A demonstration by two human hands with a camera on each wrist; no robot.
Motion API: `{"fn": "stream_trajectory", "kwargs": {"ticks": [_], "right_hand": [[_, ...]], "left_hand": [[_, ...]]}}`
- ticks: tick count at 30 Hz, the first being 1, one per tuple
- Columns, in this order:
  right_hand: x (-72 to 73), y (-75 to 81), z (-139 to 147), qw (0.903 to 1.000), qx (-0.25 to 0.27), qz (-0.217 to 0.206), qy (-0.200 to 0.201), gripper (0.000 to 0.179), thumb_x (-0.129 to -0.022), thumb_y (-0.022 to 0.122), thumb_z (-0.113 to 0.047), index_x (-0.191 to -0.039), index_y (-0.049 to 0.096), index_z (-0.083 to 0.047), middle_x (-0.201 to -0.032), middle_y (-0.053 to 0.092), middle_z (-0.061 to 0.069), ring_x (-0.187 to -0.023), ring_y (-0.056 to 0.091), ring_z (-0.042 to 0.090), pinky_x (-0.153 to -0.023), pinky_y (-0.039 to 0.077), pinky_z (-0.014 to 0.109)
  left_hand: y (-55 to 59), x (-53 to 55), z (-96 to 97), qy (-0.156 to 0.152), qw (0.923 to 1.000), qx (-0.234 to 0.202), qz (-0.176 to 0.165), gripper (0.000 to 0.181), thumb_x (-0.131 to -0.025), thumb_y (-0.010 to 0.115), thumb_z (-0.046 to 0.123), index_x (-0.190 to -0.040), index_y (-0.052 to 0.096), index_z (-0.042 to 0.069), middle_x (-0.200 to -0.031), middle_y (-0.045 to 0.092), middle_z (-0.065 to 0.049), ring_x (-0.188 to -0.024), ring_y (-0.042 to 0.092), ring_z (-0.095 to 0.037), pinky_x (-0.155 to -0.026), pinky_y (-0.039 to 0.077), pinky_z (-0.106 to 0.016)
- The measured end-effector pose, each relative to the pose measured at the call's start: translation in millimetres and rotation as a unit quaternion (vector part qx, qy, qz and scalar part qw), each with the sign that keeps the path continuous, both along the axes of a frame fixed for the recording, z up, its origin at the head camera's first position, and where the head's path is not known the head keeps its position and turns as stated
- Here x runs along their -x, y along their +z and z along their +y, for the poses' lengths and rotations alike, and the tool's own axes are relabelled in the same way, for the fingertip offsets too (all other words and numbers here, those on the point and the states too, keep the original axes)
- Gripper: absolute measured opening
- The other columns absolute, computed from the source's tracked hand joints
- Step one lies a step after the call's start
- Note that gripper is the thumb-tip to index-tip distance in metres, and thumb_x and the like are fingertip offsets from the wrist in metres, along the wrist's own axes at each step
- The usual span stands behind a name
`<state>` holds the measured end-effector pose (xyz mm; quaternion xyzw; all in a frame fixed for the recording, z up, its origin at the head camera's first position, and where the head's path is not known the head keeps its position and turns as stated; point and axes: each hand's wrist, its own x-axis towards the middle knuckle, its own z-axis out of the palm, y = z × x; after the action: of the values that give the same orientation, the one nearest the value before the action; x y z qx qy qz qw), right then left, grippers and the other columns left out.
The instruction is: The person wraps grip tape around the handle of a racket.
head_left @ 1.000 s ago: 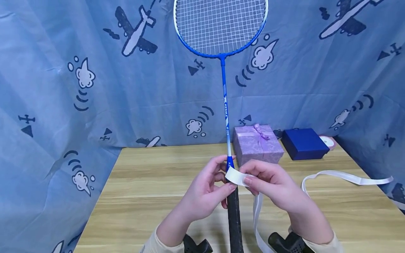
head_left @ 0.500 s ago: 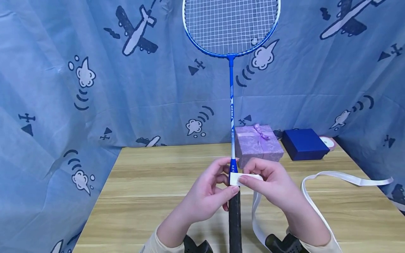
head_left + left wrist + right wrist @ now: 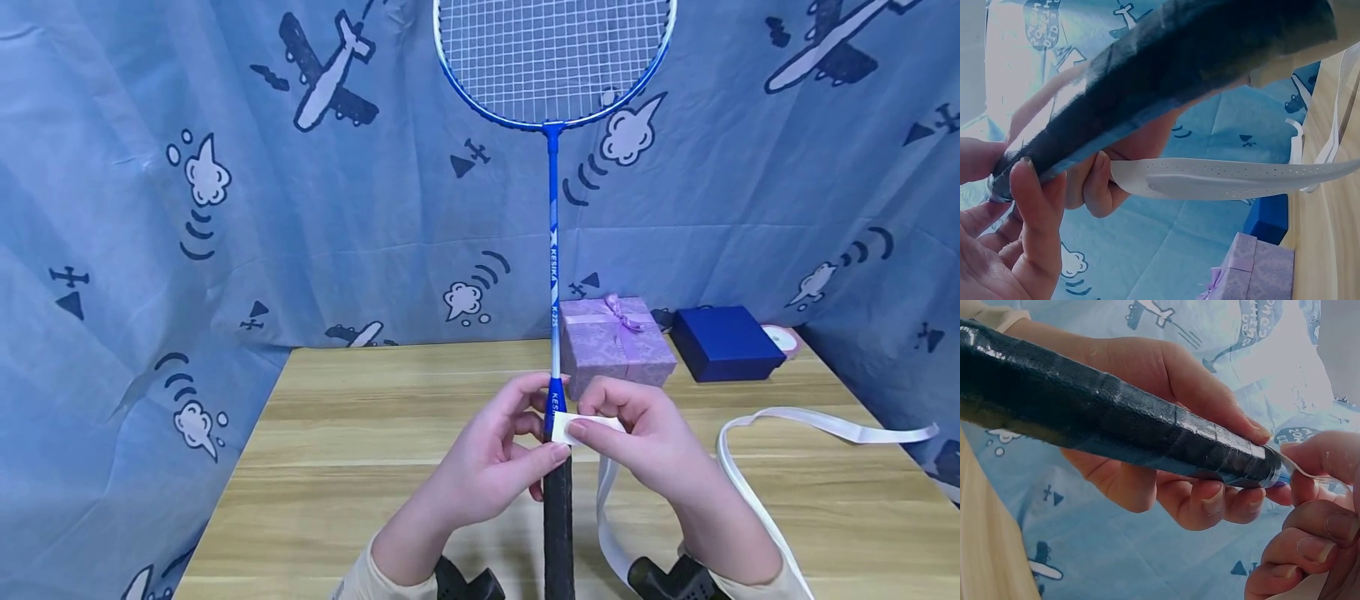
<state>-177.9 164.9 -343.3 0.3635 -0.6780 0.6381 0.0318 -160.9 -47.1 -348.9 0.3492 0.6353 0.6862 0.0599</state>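
A blue and white badminton racket (image 3: 554, 258) stands tilted with its head upward, its black-wrapped handle (image 3: 558, 533) toward me. My left hand (image 3: 487, 467) grips it where the handle meets the blue cone, thumb on the near side and fingers behind. Between thumb and index finger, my right hand (image 3: 652, 442) pinches the end of a white overgrip tape (image 3: 609, 508), whose tip lies across the handle's upper end. In the left wrist view the tape (image 3: 1222, 178) shows small perforations and hangs away from the fingers. The right wrist view shows the handle's spiral wrap (image 3: 1116, 419) close up.
Behind the right hand stand a lilac gift box (image 3: 617, 342) with a ribbon, a dark blue box (image 3: 726, 343) and a pink-and-white roll (image 3: 782, 340). More white tape (image 3: 825, 423) trails over the wooden table (image 3: 337, 433). A blue patterned cloth (image 3: 375, 208) hangs behind.
The racket has shifted to the right and stands more upright. The tape's end, slanted a second ago, has been turned level across the handle top; the hands barely moved.
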Motion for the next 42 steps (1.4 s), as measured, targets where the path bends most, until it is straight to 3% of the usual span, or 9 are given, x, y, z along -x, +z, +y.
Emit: {"fn": "stream_trajectory", "kwargs": {"ticks": [7,18,26,35,38,42], "right_hand": [[-3.9,2.3,-4,0.999,-0.025,0.005,-0.038,0.024,-0.091,0.065,0.013,-0.085,0.059,-0.009,-0.067,0.041,0.004,-0.064,0.044,0.018,-0.049,0.034,0.033],[-4.6,0.7,-6,0.9991,-0.006,0.003,-0.042,0.025,-0.089,0.065,0.015,-0.086,0.054,-0.006,-0.064,0.035,0.005,-0.058,0.039,0.019,-0.044,0.029,0.033],[-9.2,8.0,-6,0.9924,-0.058,-0.006,-0.109,0.027,-0.09,0.071,0.009,-0.086,0.06,-0.015,-0.07,0.054,-0.003,-0.073,0.051,0.014,-0.055,0.042,0.032],[-9.0,8.4,-9,0.9932,-0.053,0.009,-0.103,0.024,-0.09,0.071,0.009,-0.086,0.059,-0.012,-0.068,0.047,0.0,-0.066,0.046,0.015,-0.05,0.038,0.032],[-8.6,7.7,-9,0.9938,-0.049,0.0,-0.099,0.019,-0.09,0.07,0.009,-0.095,0.062,-0.008,-0.075,0.054,-0.001,-0.068,0.053,0.012,-0.052,0.044,0.027],[-7.7,4.9,-9,0.995,-0.046,-0.018,-0.086,0.019,-0.092,0.068,0.008,-0.108,0.066,-0.003,-0.094,0.066,-0.002,-0.079,0.065,0.01,-0.065,0.057,0.022]], "left_hand": [[-0.5,0.7,-0.6,-0.015,0.9995,-0.022,0.015,0.054,-0.098,0.061,-0.007,-0.148,0.041,0.003,-0.115,0.05,-0.031,-0.086,0.061,-0.007,-0.041,0.057,-0.037],[-1.7,0.9,0.5,-0.008,0.9997,-0.02,0.015,0.054,-0.098,0.061,-0.007,-0.147,0.041,0.003,-0.116,0.051,-0.031,-0.088,0.061,-0.008,-0.042,0.057,-0.037],[-0.6,1.4,-0.5,-0.001,0.9999,-0.006,0.014,0.055,-0.098,0.061,-0.006,-0.148,0.042,0.006,-0.116,0.052,-0.025,-0.087,0.061,-0.008,-0.045,0.059,-0.036],[-1.4,0.9,0.1,-0.006,0.9998,-0.012,0.012,0.054,-0.098,0.061,-0.006,-0.147,0.042,0.004,-0.117,0.052,-0.029,-0.087,0.061,-0.008,-0.044,0.058,-0.035],[-1.7,1.0,0.2,-0.011,0.9997,-0.02,0.012,0.053,-0.098,0.06,-0.007,-0.147,0.041,0.002,-0.117,0.051,-0.031,-0.088,0.061,-0.008,-0.043,0.058,-0.036],[-1.7,1.2,0.5,-0.025,0.9992,-0.029,0.008,0.053,-0.099,0.058,-0.008,-0.148,0.04,0.002,-0.119,0.047,-0.03,-0.087,0.061,-0.008,-0.042,0.057,-0.039]]}}
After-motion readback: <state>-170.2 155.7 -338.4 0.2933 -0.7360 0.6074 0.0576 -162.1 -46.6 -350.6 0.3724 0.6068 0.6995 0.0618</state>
